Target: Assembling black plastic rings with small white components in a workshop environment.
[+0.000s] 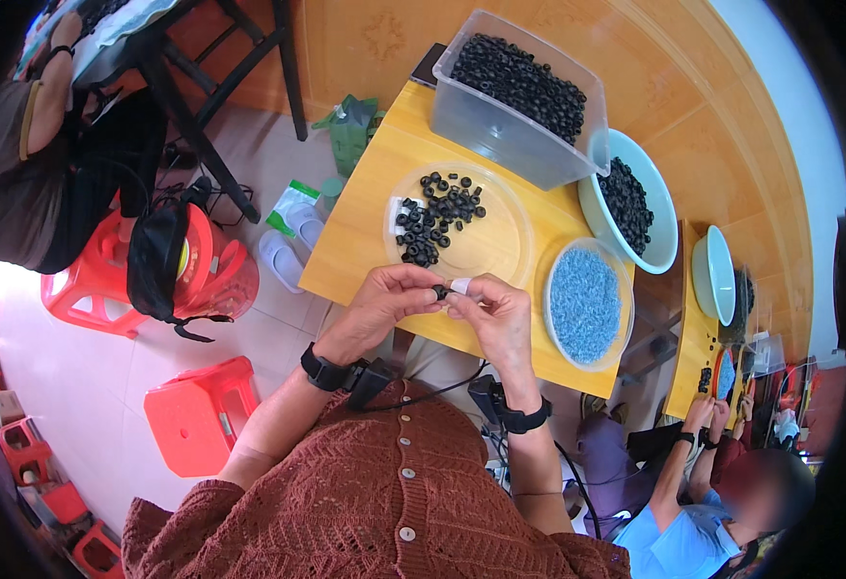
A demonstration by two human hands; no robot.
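Observation:
Above the near edge of the yellow table, my left hand pinches a small black ring-shaped part between thumb and fingertips. My right hand meets it from the right, its thumb and fingers closed together against that part; whatever else they hold is too small to make out. A white wrap covers one right fingertip. Just beyond the hands, a round clear tray carries loose black ring-shaped parts. To the right, many small light-blue pieces fill a round shallow tray.
A clear plastic bin of black parts stands at the table's far side, beside a pale green basin of more. Red stools are at left. One person sits at far left; another works at right.

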